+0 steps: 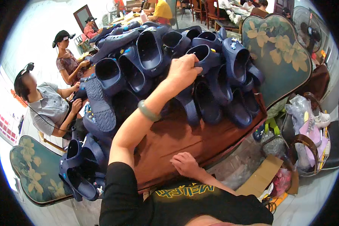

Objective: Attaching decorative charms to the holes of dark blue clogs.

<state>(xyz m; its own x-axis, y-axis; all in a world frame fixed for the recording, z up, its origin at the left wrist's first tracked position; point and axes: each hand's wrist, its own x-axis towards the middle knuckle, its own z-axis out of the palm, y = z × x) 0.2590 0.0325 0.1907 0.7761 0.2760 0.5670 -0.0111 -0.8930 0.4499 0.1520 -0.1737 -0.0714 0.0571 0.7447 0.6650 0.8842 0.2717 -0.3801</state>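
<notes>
A big heap of navy blue clogs [150, 56] covers the far part of a brown table [177, 139]. My left hand [182, 71] reaches into the heap, my forearm wearing a green bangle [148, 111]. Its fingers are closed on the rim of one navy clog [204, 56] near the top of the pile. My right hand [184, 164] rests flat on the near edge of the table, fingers loosely spread, holding nothing.
Two people [49, 105] with head-worn cameras work on clogs at the table's left. More clogs lie on a floral chair [37, 173] at lower left. Another floral chair back [278, 52] stands at right, with bags [309, 132], a cardboard box [261, 175] and a fan [307, 28].
</notes>
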